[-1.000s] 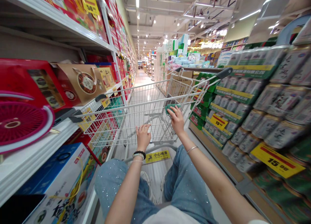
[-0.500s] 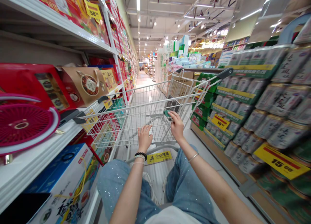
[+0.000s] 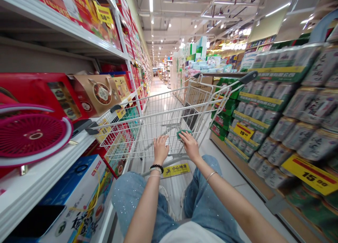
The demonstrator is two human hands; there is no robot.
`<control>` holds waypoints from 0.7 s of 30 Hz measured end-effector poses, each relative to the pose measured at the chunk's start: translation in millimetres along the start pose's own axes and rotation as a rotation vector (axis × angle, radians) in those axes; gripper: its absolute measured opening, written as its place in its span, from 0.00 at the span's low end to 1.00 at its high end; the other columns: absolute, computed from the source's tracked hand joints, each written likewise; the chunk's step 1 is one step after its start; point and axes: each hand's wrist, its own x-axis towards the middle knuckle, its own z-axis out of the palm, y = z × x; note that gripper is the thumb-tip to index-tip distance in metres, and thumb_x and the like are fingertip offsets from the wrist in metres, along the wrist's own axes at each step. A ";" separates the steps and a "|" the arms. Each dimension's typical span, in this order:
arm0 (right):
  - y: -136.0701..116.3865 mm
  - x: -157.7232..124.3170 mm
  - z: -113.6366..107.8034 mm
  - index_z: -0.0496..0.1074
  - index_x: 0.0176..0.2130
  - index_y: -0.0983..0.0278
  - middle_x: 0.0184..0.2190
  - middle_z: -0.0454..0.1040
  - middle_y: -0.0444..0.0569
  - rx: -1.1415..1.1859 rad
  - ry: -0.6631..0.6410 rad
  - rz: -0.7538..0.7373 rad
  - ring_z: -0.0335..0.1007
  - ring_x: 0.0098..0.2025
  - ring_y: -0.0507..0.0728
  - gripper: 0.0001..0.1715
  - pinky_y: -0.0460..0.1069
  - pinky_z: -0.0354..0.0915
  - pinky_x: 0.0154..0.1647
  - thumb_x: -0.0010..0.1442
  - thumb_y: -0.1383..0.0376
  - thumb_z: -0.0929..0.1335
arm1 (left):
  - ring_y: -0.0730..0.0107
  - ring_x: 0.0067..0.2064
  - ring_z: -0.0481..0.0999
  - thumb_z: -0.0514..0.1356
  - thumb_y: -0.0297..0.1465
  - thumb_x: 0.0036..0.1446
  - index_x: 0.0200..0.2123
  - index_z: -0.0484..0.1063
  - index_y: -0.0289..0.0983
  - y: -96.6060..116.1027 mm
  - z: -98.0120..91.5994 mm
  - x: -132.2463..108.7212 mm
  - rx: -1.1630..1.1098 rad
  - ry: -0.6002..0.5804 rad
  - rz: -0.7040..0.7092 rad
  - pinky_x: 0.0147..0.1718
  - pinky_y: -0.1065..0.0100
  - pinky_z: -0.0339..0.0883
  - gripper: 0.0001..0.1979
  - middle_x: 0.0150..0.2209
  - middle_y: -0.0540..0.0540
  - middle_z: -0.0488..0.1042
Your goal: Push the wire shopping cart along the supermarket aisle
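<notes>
A wire shopping cart [image 3: 148, 109] stands tilted in the aisle in front of my knees. My left hand [image 3: 161, 148], with a black bead bracelet at the wrist, has its fingers curled onto the cart's near wire wall. Beside it, my right hand [image 3: 189, 145] presses a green cloth [image 3: 183, 133] against the same wire wall, fingers closed over the cloth. The two hands are close together, low on the cart. A yellow caution sticker [image 3: 175, 169] lies on the floor under the cart.
White shelves [image 3: 52, 158] on the left carry red gift boxes [image 3: 56, 95], a brown gift bag [image 3: 99, 91], a pink fan [image 3: 31, 135] and a blue box [image 3: 76, 197]. Stacked can packs [image 3: 298, 106] with yellow price tags [image 3: 310, 174] line the right. The aisle runs ahead.
My right hand has slid the green cloth down and to the left along the cart's wire wall, closer to my left hand. The left hand has stayed on the wire.
</notes>
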 end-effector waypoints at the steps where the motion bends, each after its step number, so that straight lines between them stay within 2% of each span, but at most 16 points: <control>1: -2.5 6.8 -5.1 0.69 0.59 0.57 0.57 0.73 0.48 0.021 0.039 0.023 0.65 0.63 0.57 0.38 0.56 0.65 0.62 0.54 0.80 0.58 | 0.58 0.63 0.64 0.54 0.23 0.53 0.58 0.67 0.42 -0.9 -0.4 -0.4 0.004 -0.005 0.008 0.68 0.46 0.42 0.28 0.59 0.45 0.70; 3: -6.7 25.7 -15.7 0.67 0.61 0.56 0.59 0.71 0.47 0.050 0.134 0.038 0.62 0.64 0.56 0.40 0.56 0.64 0.64 0.55 0.79 0.57 | 0.58 0.63 0.63 0.54 0.22 0.53 0.58 0.67 0.42 -2.1 -1.4 -1.5 0.015 -0.010 0.017 0.68 0.47 0.42 0.28 0.59 0.45 0.71; 5: -8.8 45.2 -22.1 0.66 0.62 0.55 0.61 0.69 0.45 0.049 0.198 0.002 0.57 0.67 0.56 0.39 0.59 0.58 0.67 0.56 0.79 0.57 | 0.58 0.64 0.63 0.55 0.22 0.53 0.58 0.66 0.43 -2.4 -2.4 -2.8 0.031 -0.010 0.018 0.68 0.47 0.43 0.29 0.58 0.45 0.71; 8: -7.9 59.4 -17.4 0.66 0.62 0.55 0.62 0.67 0.45 0.005 0.209 -0.033 0.50 0.70 0.58 0.39 0.63 0.51 0.70 0.58 0.79 0.56 | 0.58 0.64 0.63 0.55 0.22 0.52 0.59 0.66 0.43 -2.1 -2.9 -4.1 0.036 -0.018 0.014 0.68 0.47 0.43 0.30 0.59 0.45 0.70; 12: -4.4 37.1 4.3 0.65 0.62 0.56 0.63 0.66 0.46 -0.035 0.118 -0.025 0.46 0.71 0.58 0.39 0.64 0.51 0.70 0.57 0.80 0.56 | 0.58 0.64 0.62 0.55 0.23 0.52 0.60 0.65 0.43 -1.1 -2.2 -4.3 0.011 -0.037 0.010 0.68 0.46 0.42 0.30 0.60 0.45 0.69; 15: -3.2 7.8 13.3 0.67 0.62 0.57 0.62 0.67 0.47 -0.020 0.019 -0.058 0.50 0.70 0.58 0.40 0.63 0.55 0.68 0.55 0.81 0.57 | 0.58 0.64 0.62 0.55 0.23 0.52 0.60 0.65 0.43 0.1 -1.5 -3.8 0.002 -0.032 0.009 0.68 0.46 0.43 0.30 0.60 0.45 0.69; 18: -4.2 -4.4 7.2 0.69 0.60 0.57 0.59 0.71 0.46 0.025 -0.051 -0.085 0.57 0.67 0.59 0.41 0.61 0.60 0.66 0.52 0.82 0.58 | 0.57 0.64 0.62 0.55 0.23 0.52 0.60 0.66 0.42 0.1 -1.5 -3.3 0.011 -0.017 0.009 0.68 0.46 0.44 0.30 0.59 0.44 0.70; 21: -7.4 11.9 -9.6 0.67 0.61 0.57 0.58 0.72 0.46 0.077 0.019 -0.042 0.60 0.66 0.57 0.42 0.57 0.63 0.64 0.52 0.82 0.57 | 0.58 0.63 0.63 0.54 0.22 0.52 0.59 0.65 0.42 -2.3 -3.1 -3.4 0.039 -0.015 0.039 0.68 0.47 0.45 0.30 0.58 0.44 0.70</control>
